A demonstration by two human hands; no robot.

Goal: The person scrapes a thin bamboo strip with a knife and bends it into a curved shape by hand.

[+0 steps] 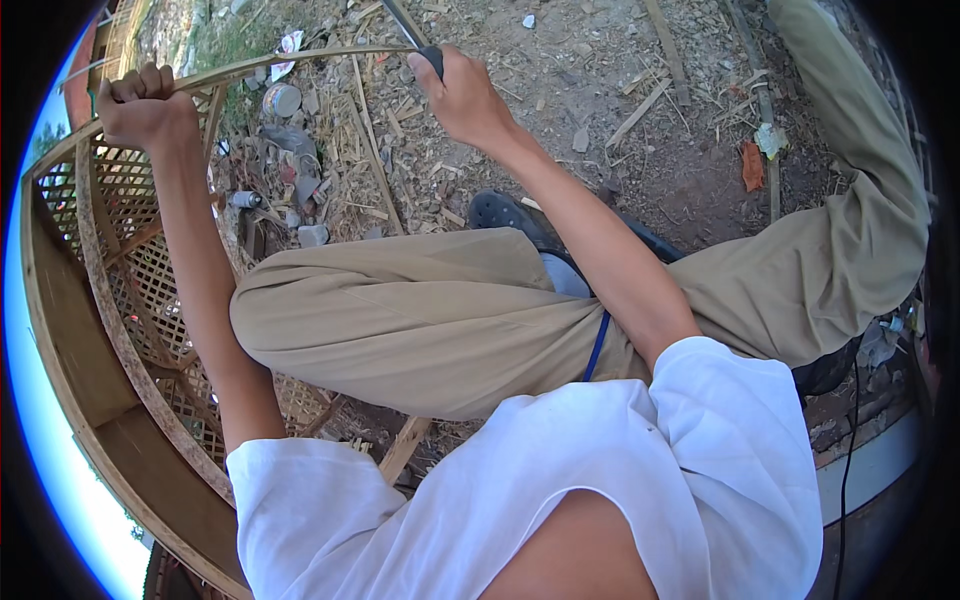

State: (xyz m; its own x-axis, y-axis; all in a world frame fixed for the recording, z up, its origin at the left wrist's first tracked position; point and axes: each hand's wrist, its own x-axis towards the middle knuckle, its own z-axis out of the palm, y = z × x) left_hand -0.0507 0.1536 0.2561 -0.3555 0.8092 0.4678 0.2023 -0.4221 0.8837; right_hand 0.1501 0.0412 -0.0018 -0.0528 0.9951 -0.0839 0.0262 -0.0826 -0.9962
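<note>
My left hand (pixel 150 105) is closed in a fist around a long thin wooden strip (pixel 290 56) at the upper left. From there the strip bows gently to the right, and its far end reaches my right hand (pixel 462 98). That hand is wrapped round the black handle of a knife-like tool (pixel 403 22). Its narrow grey blade points up and leaves the picture at the top edge. Where the strip meets the tool, it lies close to the handle; I cannot tell whether they touch.
A wooden lattice panel (pixel 130 215) with a curved frame stands along my left side. My bent leg in tan trousers (pixel 400 320) lies below my arms. Wood scraps, a round tin (pixel 282 99), stones and litter cover the dirt ground. A black cable (pixel 848 470) hangs at the lower right.
</note>
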